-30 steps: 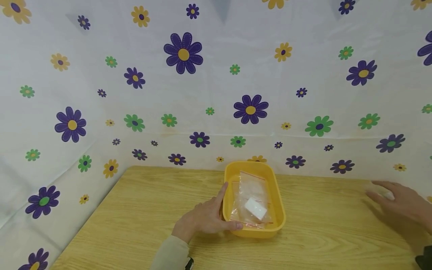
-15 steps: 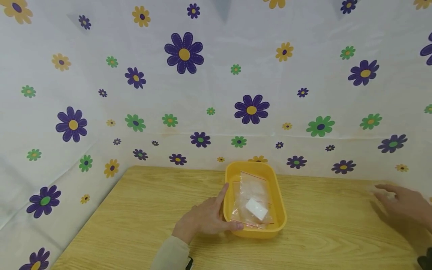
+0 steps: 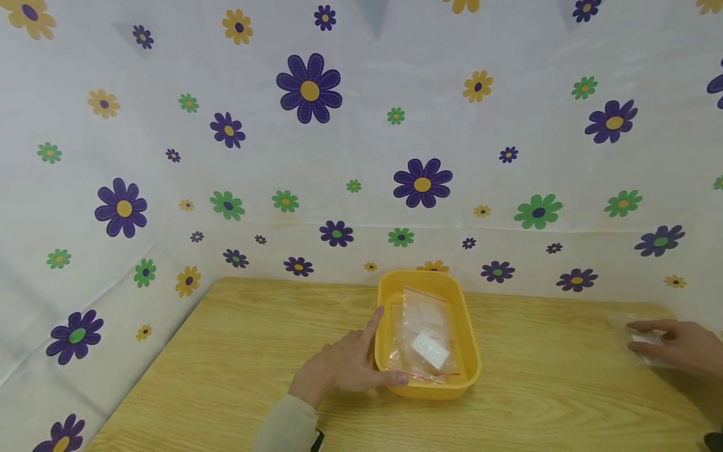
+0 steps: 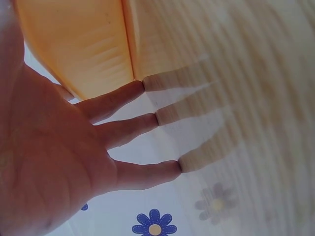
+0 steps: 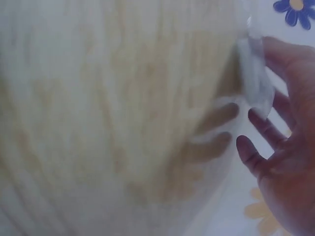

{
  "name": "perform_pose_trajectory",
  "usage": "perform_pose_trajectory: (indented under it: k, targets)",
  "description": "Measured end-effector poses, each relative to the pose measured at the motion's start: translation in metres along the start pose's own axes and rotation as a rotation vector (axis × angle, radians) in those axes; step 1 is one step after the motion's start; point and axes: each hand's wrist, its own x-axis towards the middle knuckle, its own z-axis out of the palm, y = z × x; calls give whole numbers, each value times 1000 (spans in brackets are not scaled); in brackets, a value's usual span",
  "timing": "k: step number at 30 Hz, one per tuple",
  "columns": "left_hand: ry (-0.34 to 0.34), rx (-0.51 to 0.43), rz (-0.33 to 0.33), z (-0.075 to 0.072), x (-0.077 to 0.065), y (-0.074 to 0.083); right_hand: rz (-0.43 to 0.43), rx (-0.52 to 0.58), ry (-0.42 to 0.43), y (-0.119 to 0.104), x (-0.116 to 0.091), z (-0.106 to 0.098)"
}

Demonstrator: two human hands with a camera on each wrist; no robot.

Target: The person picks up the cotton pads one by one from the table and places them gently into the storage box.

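My left hand (image 3: 344,363) rests at the near left corner of a yellow plastic basket (image 3: 473,351). Its thumb lies on the near rim and its index finger along the left side. Straight fingers (image 4: 140,174) reach down to the wooden table in the left wrist view. Inside the basket lie overlapping clear zip bags (image 3: 420,314) with red seal lines and a white rectangular piece (image 3: 431,349). Far to the right, my right hand (image 3: 680,344) pinches another clear bag (image 5: 256,78) with something white in it, low over the table.
The wood-grain table (image 3: 271,333) runs back to a white flower-print cloth (image 3: 361,144), hung behind it and down the left side. Close against that cloth stands the basket's far end.
My right hand has shifted slightly right, its fingers now lower and closer around the white thing, and the clear bag shows more plainly. Left hand and basket keep their places.
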Motion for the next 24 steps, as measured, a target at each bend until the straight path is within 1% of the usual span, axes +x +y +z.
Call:
perform_pose_trajectory:
  k: [3,5,9,13,19,24]
  targets:
    - [-2,-4,0,0,0,0,17,20,4,4,-3,3]
    - [-3,-4,-1,0,0,1,27,27,-9,7,-4,5]
    - [-5,-7,-1,0,0,1,16,47,-17,9,-5,10]
    - [-4,-10,-3,1,0,1,7,71,5,11,-6,13]
    - [-2,-19,-21,1,0,1,-27,85,77,12,-6,17]
    - [-1,-8,-39,1,-2,0,-62,103,173,11,-8,21]
